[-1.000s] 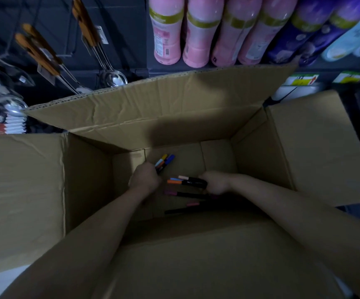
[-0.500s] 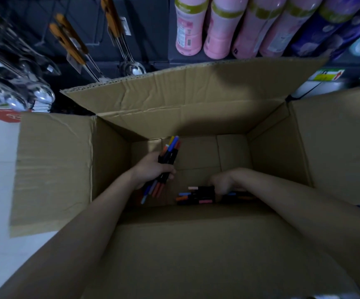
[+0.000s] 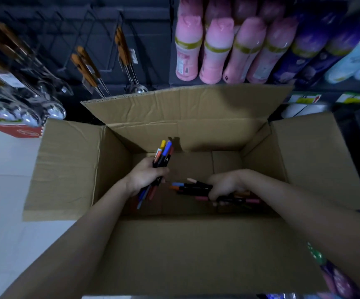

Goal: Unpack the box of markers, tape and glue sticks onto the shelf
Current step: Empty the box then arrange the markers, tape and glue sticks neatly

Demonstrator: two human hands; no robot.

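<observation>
An open cardboard box (image 3: pixel 71 169) stands on the floor with all flaps folded out. Both my arms reach down into it. My left hand (image 3: pixel 144 178) grips an upright bundle of black markers (image 3: pixel 163 154) with yellow, blue and orange caps. My right hand (image 3: pixel 224 186) holds a second bundle of markers (image 3: pixel 192 187) lying sideways, caps pointing left, low in the box. No tape or glue sticks show in the box.
A dark shelf behind the box carries pink bottles (image 3: pixel 215 50) and purple bottles (image 3: pixel 308 52). Ladles and spoons with wooden handles (image 3: pixel 88 67) hang at the left. A red package (image 3: pixel 23 131) sits on the white floor (image 3: pixel 2 190) at left.
Both hands have risen a little inside the box. The left bundle now stands more upright and higher, and my right hand has lifted its markers off the bottom.
</observation>
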